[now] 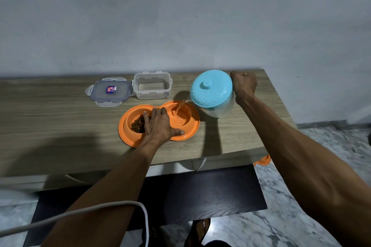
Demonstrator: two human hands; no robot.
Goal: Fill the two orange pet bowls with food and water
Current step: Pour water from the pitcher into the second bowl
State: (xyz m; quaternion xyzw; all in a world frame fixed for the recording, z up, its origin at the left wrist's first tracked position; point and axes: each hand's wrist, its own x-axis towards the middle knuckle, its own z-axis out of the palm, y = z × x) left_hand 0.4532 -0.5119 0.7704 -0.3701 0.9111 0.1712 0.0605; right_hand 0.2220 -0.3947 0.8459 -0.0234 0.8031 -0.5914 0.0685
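Note:
An orange double pet bowl (128, 136) sits on the wooden table. Its left bowl holds brown kibble (138, 124). Its right bowl (185, 118) has water in it, and a thin stream of water (180, 105) falls into it. My left hand (158, 124) rests flat on the middle of the double bowl, fingers straight, thumb on the front rim. My right hand (244, 84) grips the handle of a clear jug with a light-blue lid (211, 88), tilted toward the right bowl.
A clear plastic container (152, 86), with nothing inside, stands behind the bowls, its lid (110, 91) lying to its left. The table's right edge (281, 110) is close to the jug. A white cable (80, 212) crosses the lower left. An orange object (263, 160) shows below the table.

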